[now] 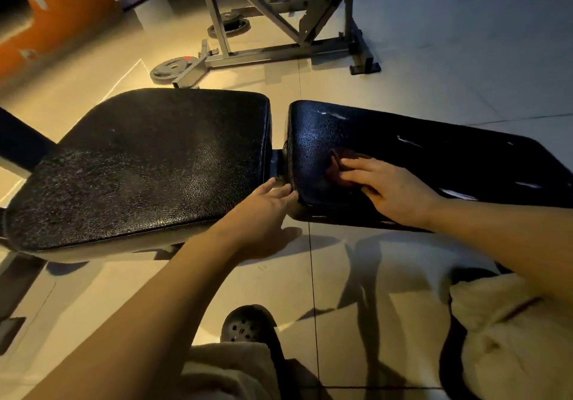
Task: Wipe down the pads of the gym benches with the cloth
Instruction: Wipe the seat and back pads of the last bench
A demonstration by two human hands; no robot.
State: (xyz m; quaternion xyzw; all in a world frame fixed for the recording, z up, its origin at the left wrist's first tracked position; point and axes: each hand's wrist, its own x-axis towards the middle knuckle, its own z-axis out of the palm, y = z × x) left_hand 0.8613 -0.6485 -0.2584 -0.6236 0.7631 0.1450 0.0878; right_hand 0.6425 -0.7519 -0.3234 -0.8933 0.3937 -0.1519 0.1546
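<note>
R hand (390,190) lies flat, fingers straight, pressing a dark red cloth (339,167) onto the long black textured vinyl bench pad (434,157), near its L end. L hand (263,204), fingers straight & relaxed, touches that pad's near L corner, beside the wider black seat pad (148,164).

Bare forearms; cream trousers (511,337); dark perforated clog (248,325)
</note>
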